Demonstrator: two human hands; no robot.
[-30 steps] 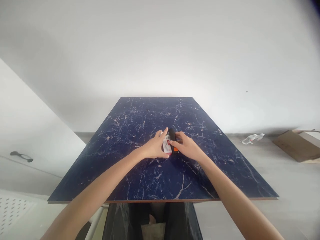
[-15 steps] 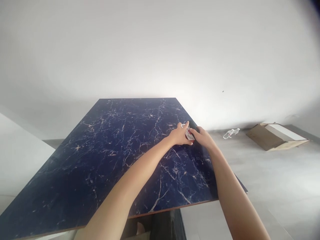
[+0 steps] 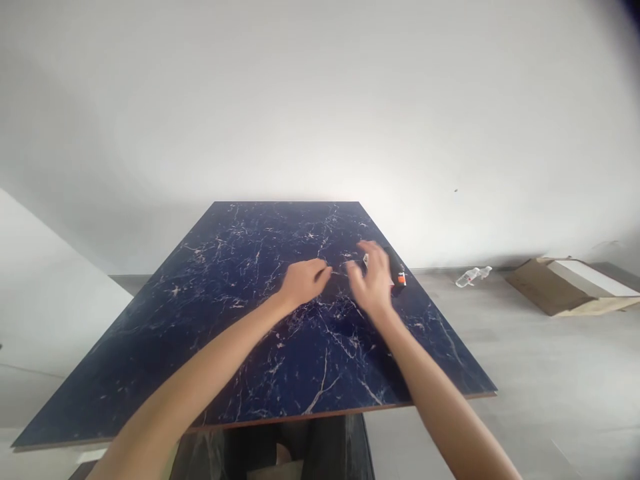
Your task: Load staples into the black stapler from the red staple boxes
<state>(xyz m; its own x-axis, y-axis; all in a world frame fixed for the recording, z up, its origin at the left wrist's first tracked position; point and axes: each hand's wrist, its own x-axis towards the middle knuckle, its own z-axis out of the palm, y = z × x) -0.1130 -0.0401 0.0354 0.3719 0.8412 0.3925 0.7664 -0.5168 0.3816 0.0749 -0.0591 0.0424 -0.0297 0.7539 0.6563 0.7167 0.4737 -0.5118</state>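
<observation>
My left hand (image 3: 306, 281) is over the middle of the dark blue marbled tabletop (image 3: 200, 320). Its fingers are curled in toward the thumb; whatever they may hold is too small to make out. Just to its right is my right hand (image 3: 373, 280), slightly blurred, with thumb and fingers spread and nothing gripped. Beyond and beside the right hand, near the table's right edge, lies a small black item with an orange and white label (image 3: 401, 279). The right hand partly hides it, and a bit of white print shows behind the fingers.
An opened cardboard box (image 3: 545, 287) lies on the pale floor at the right. Closer to the table, clear plastic bottles (image 3: 467, 277) lie by the white wall (image 3: 320, 100). Dark items (image 3: 270, 447) show below the table's front edge.
Both hands held a small white and red labelled pack near the right edge. They have since come apart: the left moved left, the right opened, and the labelled item stays on the table.
</observation>
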